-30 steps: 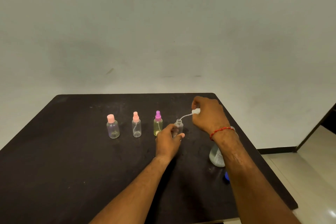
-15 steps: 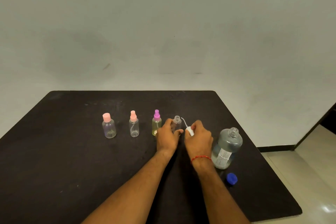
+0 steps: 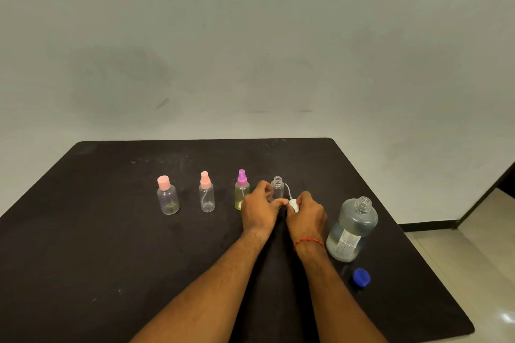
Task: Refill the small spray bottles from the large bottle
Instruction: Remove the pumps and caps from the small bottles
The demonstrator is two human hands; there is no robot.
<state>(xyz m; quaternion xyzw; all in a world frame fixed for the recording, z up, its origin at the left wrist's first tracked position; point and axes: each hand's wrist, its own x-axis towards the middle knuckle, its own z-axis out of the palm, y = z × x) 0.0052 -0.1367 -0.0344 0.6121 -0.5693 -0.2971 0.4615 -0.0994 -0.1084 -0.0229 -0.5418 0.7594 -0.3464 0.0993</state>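
We see the black table bare toward its left and near edges. 4 small spray bottles stand upright in 1 row; our left hand grips the uncapped bottle, our right hand pinches its white sprayer head. 1 large bottle stands open near the right edge, blue cap beside.

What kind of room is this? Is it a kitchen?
Probably not a kitchen. It looks like a plain, bare room set up for one small job: a black table pushed against a blank grey wall, a shiny tiled floor, and only some small spray bottles and one large bottle.
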